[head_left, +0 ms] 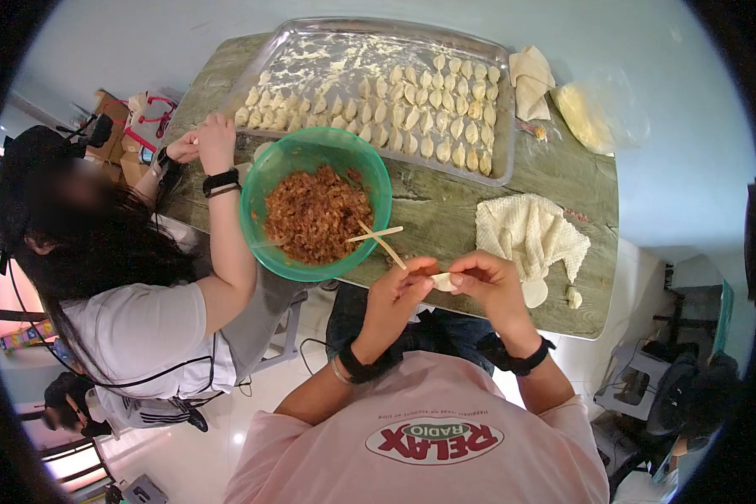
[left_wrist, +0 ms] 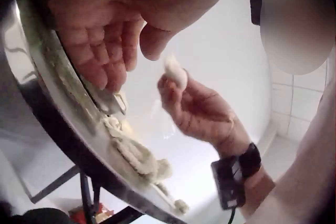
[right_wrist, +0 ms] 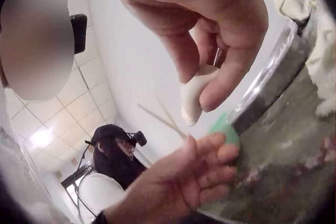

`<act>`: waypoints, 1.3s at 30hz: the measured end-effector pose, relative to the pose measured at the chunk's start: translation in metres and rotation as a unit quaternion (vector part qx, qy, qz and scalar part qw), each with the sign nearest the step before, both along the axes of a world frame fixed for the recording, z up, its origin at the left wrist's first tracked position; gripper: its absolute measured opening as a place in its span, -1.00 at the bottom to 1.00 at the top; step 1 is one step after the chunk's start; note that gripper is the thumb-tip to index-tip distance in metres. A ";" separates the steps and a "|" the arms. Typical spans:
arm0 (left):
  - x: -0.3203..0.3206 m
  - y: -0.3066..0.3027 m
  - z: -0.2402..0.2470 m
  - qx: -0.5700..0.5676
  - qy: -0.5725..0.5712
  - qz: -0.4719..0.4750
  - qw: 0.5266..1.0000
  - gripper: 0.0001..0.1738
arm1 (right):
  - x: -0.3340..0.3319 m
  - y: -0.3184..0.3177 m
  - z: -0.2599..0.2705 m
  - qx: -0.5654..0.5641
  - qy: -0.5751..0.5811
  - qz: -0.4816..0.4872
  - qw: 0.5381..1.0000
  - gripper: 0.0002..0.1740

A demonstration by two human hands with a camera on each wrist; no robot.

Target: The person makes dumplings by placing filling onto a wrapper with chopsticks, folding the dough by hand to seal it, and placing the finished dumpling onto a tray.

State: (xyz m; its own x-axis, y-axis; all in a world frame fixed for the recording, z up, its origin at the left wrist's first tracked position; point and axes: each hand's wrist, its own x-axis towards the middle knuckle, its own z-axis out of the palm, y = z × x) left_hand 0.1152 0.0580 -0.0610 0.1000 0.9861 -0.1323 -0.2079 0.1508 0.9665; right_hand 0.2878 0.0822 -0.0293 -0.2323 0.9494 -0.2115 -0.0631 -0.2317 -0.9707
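Note:
A folded white dumpling (head_left: 443, 283) is pinched between the thumb and fingers of the right hand (head_left: 496, 290), above the table's near edge. In the right wrist view the dumpling (right_wrist: 194, 96) hangs from the right hand's fingertips (right_wrist: 212, 100). The left hand (head_left: 392, 301) is close beside it; in the left wrist view this hand (left_wrist: 115, 29) has loosely bent fingers, with a gap between it and the dumpling (left_wrist: 177, 74). Left of the hands stands a green bowl (head_left: 382, 181) of brown filling (head_left: 315, 214), with two crossed light sticks (head_left: 375, 234) at its right side.
A metal tray (head_left: 311, 38) with rows of dumplings lies at the back. A cream cloth (head_left: 521, 227), a round wrapper (head_left: 535, 292) and a small dough lump (head_left: 574, 297) lie at the right, a plastic bag (head_left: 596, 113) behind. Another person (head_left: 143, 311) works at the left.

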 end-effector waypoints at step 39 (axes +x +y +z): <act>-0.024 0.035 -0.057 0.192 0.273 -0.106 0.937 -0.73 | -0.127 0.377 0.000 0.154 -0.218 0.135 0.954 -0.88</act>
State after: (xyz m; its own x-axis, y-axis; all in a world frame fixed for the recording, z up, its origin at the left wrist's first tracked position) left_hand 0.0910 0.0926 -0.1181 0.3196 0.9373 0.1387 0.3294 -0.2472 0.9113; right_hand 0.1611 0.4589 -0.0296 -0.4306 0.9003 -0.0639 0.3839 0.1186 -0.9157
